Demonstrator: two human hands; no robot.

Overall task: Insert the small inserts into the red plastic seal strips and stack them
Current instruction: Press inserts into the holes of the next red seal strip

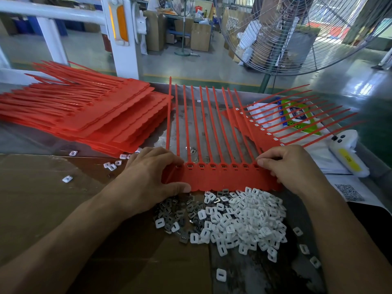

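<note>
A red seal strip panel (220, 177) lies on the table in front of me, its several long tails pointing away. My left hand (148, 179) grips its left end, thumb under the near edge and fingers curled over the top. My right hand (290, 166) pinches its right end near the last slot. Just below the panel sits a heap of small white and grey inserts (229, 219). A big stack of red panels (89, 115) lies at the left. Another red panel (275, 128), with white inserts in its slots, lies at the right behind my right hand.
Loose inserts (110, 165) are scattered on the brown cardboard (42, 209) at the left. A white device with a yellow label (347, 155) and papers lie at the right. A large floor fan (297, 35) stands beyond the table's far edge.
</note>
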